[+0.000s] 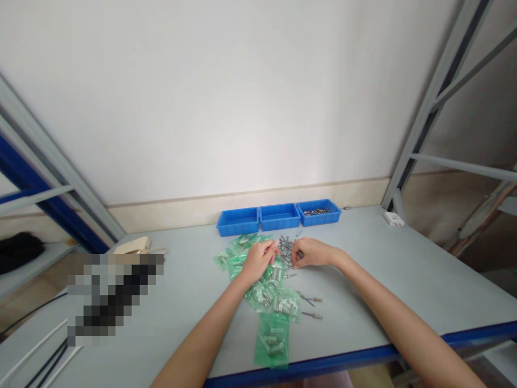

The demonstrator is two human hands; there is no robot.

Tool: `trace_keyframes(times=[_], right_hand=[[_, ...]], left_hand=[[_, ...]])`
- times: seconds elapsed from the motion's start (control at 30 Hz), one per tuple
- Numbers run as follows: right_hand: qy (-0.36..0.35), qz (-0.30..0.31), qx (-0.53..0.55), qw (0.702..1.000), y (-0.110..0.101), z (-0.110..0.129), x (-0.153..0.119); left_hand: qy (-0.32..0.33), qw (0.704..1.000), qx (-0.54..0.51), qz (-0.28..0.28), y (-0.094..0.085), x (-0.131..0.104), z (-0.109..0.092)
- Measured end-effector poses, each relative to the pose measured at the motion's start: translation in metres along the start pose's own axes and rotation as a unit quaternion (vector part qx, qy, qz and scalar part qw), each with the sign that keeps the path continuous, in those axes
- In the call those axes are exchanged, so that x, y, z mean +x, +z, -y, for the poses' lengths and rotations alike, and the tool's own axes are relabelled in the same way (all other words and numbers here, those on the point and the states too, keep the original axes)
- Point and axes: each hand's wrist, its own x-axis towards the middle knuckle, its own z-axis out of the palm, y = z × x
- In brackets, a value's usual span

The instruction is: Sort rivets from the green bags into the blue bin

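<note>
My left hand is over the green plastic bags, its fingers pressed together by the left side of a metal pile. My right hand pinches at the pile's right edge, thumb and fingers curled in. Whatever either hand holds is too small or hidden to make out. Between them lies the pile of thin metal pins, which look like rivets. Several see-through green bags with small metal parts spread below and left of the hands. One bag lies near the front edge. Loose rivets lie right of the bags.
Three blue trays stand in a row at the back: the left tray and middle tray show bare floors, the right tray holds small metal parts. A white plastic piece sits back right. Metal shelf frames flank the grey table.
</note>
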Motion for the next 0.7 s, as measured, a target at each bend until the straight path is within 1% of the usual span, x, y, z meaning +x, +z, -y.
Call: trace_keyframes(times=[0.2,0.33,0.43,0.53,0.7], right_hand=[[-0.013,-0.053,0.012,0.998,-0.006,0.003,-0.003],[-0.018,-0.098,0.038,0.994,-0.013,-0.001,-0.006],[-0.03,-0.144,0.051,0.988,-0.015,-0.002,-0.006],[-0.024,-0.194,0.046,0.98,-0.013,-0.001,-0.003],[0.022,-0.244,0.03,0.969,-0.002,0.002,0.005]], left_hand=[[0.02,0.998,0.057,0.005,-0.001,-0.001,-0.005],[0.033,0.994,0.104,0.02,0.0,-0.002,-0.007],[0.044,0.991,0.12,0.032,0.002,-0.003,-0.007],[0.053,0.99,0.129,0.029,0.002,-0.003,-0.007],[0.058,0.992,0.107,0.009,0.0,-0.001,-0.008]])
